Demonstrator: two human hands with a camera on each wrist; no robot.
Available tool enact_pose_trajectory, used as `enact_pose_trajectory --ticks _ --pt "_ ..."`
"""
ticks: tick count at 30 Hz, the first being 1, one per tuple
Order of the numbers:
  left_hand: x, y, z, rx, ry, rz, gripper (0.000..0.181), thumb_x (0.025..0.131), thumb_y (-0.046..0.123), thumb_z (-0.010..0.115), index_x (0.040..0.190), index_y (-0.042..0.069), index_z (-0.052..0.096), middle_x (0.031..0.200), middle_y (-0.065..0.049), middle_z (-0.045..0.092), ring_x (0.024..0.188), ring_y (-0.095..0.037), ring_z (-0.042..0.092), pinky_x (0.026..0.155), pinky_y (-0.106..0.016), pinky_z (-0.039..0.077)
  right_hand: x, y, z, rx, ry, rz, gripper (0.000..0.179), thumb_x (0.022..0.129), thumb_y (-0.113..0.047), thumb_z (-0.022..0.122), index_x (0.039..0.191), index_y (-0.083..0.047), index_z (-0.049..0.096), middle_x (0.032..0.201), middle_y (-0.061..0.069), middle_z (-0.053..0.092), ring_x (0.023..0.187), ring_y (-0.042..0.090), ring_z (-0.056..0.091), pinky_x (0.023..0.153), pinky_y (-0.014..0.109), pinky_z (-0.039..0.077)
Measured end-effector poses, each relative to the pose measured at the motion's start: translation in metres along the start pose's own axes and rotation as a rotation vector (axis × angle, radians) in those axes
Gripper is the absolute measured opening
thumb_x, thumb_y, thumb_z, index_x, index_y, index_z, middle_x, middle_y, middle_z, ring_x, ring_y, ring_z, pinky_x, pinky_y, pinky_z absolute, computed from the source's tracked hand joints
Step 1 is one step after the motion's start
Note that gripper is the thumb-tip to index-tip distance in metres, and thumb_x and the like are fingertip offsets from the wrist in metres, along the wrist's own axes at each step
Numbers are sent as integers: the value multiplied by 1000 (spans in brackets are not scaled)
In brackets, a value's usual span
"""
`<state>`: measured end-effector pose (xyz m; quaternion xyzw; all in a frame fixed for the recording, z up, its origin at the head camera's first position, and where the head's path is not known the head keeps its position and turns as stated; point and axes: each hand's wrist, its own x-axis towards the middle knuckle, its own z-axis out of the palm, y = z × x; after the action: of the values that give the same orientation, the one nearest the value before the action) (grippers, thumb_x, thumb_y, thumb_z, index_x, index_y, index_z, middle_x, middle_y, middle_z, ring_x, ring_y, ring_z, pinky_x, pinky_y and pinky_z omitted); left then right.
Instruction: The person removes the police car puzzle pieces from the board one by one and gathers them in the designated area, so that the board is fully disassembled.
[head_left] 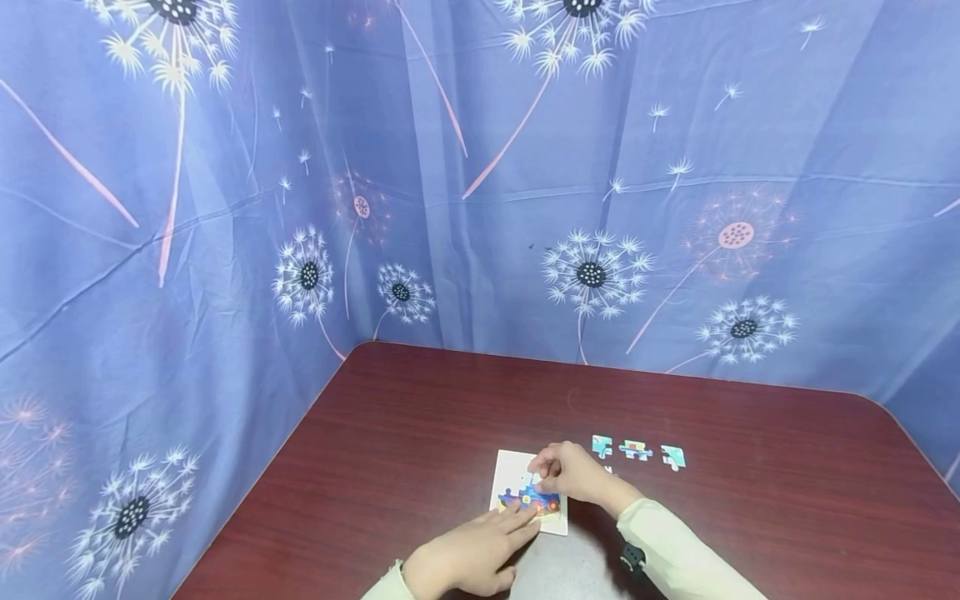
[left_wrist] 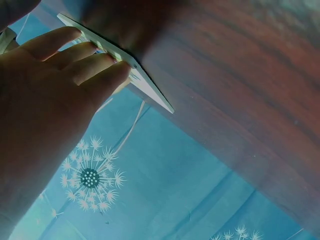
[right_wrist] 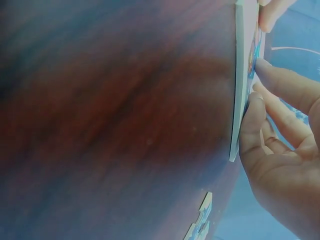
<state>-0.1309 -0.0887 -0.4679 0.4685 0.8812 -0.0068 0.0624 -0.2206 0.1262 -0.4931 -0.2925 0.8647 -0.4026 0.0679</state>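
Observation:
A small white jigsaw board [head_left: 514, 461] with a blue boat picture lies on the table. My left hand [head_left: 476, 550] rests on its lower part, fingers extended across the picture; in the left wrist view the same fingers [left_wrist: 102, 67] lie over the board's edge. My right hand [head_left: 573, 475] is over the board's upper right, its fingers bent. Thumb and fingertips pinch a small blue-and-white puzzle piece [head_left: 533, 480] right at the board's surface, mostly hidden by the hand. The right wrist view shows those fingertips [right_wrist: 256, 98] against the board face.
Loose puzzle pieces lie right of the board: one at the left [head_left: 602, 446], a middle one [head_left: 635, 450] and one farther right [head_left: 673, 457]. Another [head_left: 609, 469] shows partly behind the right hand. Blue dandelion-print curtains [head_left: 487, 275] stand behind the dark red wooden table [head_left: 420, 417].

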Motion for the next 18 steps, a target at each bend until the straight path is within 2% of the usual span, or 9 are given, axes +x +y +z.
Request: enact_pose_trajectory --ticks 7,18 --pt "-2 1 -1 -9 -3 2 58 89 27 59 143 9 47 150 -5 41 137 -22 38 108 -33 37 -1 -1 1 42 -6 15 17 77 -4 77 93 -2 71 73 -1 56 65 5 50 58 20 46" --pt "0 -2 -3 -31 13 26 58 88 23 60 141 5 47 149 -10 40 136 -23 39 107 -34 38 2 1 1 83 6 44 19 76 -1 78 91 -5 67 74 1 56 63 7 49 57 20 45"
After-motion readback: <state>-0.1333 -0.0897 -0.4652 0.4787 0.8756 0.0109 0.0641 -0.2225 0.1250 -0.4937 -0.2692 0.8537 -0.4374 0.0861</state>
